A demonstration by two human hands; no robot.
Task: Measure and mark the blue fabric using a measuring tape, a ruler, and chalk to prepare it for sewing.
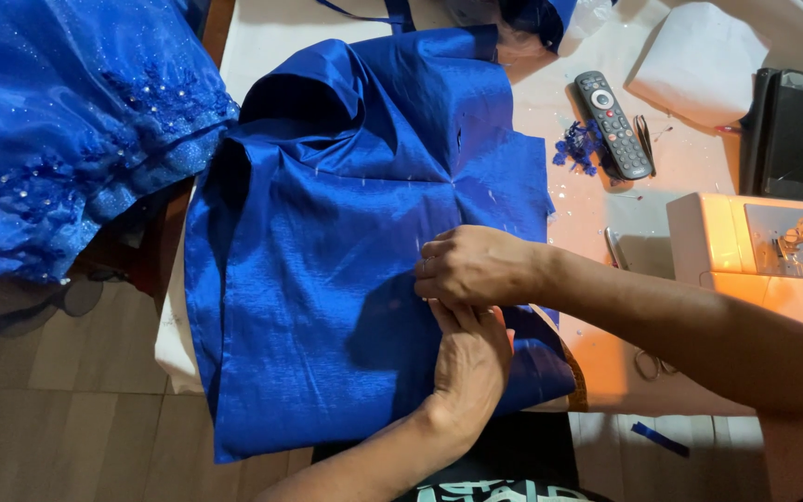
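- Right hand (476,267), at centre frame, lies knuckles-up on the blue satin fabric (327,260) with its fingers curled down, pinching a fold of the cloth at the fingertips.
- Left hand (469,363), just below and touching the right, lies flat with fingers extended, gripping nothing; I judge it pins the cloth so the fold cannot slide.
- Fabric covers the centre of the white table (271,28) and overhangs its lower-left edge toward the floor.
- Surface is glossy royal blue, with creases radiating from a gathered point above my right hand and several pins visible as short pale marks.
- Beaded blue tulle (67,130) fills the upper left of the frame.
- Remote control (613,124) and blue scraps (578,147) lie at upper right; sewing machine (755,242) stands at the right edge.
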